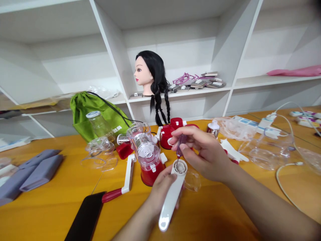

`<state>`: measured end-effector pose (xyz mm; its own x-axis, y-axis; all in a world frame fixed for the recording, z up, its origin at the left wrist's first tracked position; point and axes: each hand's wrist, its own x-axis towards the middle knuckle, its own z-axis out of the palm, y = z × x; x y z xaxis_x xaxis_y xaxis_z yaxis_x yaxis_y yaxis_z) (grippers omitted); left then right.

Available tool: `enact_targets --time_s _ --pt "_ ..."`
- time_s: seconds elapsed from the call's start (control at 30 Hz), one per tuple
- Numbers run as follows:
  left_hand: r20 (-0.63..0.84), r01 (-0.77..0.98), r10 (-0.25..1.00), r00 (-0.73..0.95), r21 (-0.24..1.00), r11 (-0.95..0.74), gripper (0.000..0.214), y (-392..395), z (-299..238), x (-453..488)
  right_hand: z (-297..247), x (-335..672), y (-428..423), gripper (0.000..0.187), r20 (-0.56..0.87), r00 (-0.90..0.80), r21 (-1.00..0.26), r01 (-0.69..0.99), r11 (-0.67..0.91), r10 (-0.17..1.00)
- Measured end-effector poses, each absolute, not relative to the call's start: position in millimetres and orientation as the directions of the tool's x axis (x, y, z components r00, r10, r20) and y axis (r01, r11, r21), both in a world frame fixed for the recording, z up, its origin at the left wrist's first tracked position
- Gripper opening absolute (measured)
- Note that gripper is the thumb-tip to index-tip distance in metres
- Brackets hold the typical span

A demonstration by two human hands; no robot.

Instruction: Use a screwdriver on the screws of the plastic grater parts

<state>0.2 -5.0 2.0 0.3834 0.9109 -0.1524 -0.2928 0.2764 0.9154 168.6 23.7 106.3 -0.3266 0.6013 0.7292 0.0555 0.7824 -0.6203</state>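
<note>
Nearby, at the left of the orange wooden tabletop (52,214), a clear jar with a white lid (98,125) leans against a green drawstring bag (110,117). Next along, a clear plastic canister on a red base (147,157) holds a white ribbed insert, and a white crank handle with a red grip (127,177) lies just beside it. Further right, the left hand (163,190) curls firmly around a long white plastic handle piece (170,201), just below its round ring end. The right hand (203,152), raised and bent at the wrist, pinches a small purple screwdriver (181,147) between thumb and fingers, its thin shaft reaching down into the ring. Beyond them, clear plastic packaging (265,150) lies crumpled on the table.
</note>
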Motion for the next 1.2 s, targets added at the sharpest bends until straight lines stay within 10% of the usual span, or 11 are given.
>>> enact_targets --time_s 0.63,1.07,1.2 --pt "-0.154 -0.295 0.91 0.385 0.913 0.28 0.045 -5.8 1.8 0.2 107.6 167.7 22.0 0.038 0.688 -0.4 -0.657 0.012 0.754 0.605" --pt "-0.156 -0.299 0.901 0.405 0.909 0.292 0.053 -4.2 -3.1 -0.4 105.5 167.8 29.7 0.029 0.628 -0.349 -0.769 -0.416 0.486 0.695" --pt "-0.159 -0.3 0.902 0.402 0.908 0.293 0.049 -4.0 -1.7 -0.9 111.4 172.9 26.0 0.03 0.65 -0.3 -0.76 -0.251 0.599 0.699"
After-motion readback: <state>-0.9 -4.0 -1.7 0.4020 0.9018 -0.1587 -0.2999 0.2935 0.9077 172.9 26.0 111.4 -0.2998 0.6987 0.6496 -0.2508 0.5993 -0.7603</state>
